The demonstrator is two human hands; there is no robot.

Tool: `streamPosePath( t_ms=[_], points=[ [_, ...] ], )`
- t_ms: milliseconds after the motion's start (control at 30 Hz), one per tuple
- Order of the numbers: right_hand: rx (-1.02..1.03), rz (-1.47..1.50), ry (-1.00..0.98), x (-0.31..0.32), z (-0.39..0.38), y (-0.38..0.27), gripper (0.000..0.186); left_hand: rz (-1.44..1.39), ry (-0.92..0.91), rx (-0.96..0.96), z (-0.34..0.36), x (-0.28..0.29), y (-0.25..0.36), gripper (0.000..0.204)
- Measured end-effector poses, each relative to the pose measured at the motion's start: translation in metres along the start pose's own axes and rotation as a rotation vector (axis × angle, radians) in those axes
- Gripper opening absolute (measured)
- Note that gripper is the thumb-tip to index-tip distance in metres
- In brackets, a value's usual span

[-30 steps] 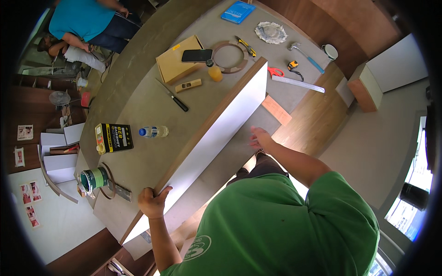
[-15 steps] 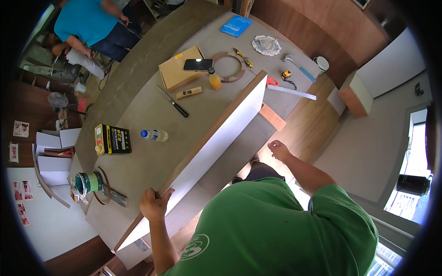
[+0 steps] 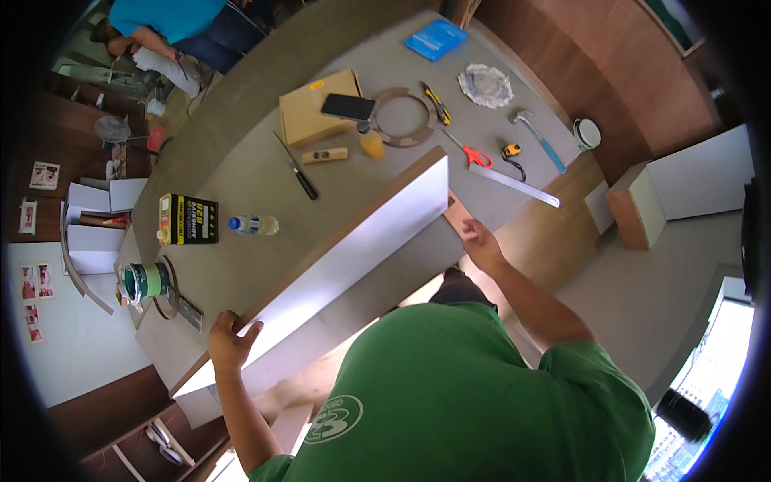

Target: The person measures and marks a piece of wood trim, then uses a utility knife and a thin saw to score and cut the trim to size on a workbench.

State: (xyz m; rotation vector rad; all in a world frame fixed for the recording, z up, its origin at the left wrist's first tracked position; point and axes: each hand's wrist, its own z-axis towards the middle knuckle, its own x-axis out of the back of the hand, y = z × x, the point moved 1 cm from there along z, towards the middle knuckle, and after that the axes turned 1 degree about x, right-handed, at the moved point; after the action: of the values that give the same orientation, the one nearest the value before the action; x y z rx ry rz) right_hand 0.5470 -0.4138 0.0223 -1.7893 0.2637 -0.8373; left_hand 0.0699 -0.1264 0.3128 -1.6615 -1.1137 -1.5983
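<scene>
The table (image 3: 253,189) bears a white-faced panel (image 3: 353,241) on edge along its near side. The left hand (image 3: 230,341) grips the panel's top near its left end, thumb on the white face; the right hand (image 3: 484,247), part-curled, is at a wood strip (image 3: 457,214), hold unclear.

Lettering on the Table and the Shirt

White words and a yellow number stand on the black-and-yellow rectangular can (image 3: 188,218). Pale lettering crosses the flat blue rectangular item (image 3: 436,39). The green shirt (image 3: 466,386) bears a round white emblem (image 3: 334,419) with small letters, too small to read.
</scene>
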Motion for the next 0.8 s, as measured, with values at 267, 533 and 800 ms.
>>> streamPosePath(
  t_ms=[267,533,800],
  points=[
    [-0.18,0.031,-0.1,0.072,0.093,0.023,0.044,-0.06,0.024,-0.158,0.049,-0.003,0.114,0.044],
    [-0.074,0.081,0.014,0.088,0.173,0.052,0.03,0.038,-0.16,-0.235,0.104,0.001,0.184,0.045],
    [-0.111,0.069,0.107,0.081,0.31,0.025,0.037,-0.128,-0.124,-0.322,0.115,-0.022,0.268,0.025]
  ],
)
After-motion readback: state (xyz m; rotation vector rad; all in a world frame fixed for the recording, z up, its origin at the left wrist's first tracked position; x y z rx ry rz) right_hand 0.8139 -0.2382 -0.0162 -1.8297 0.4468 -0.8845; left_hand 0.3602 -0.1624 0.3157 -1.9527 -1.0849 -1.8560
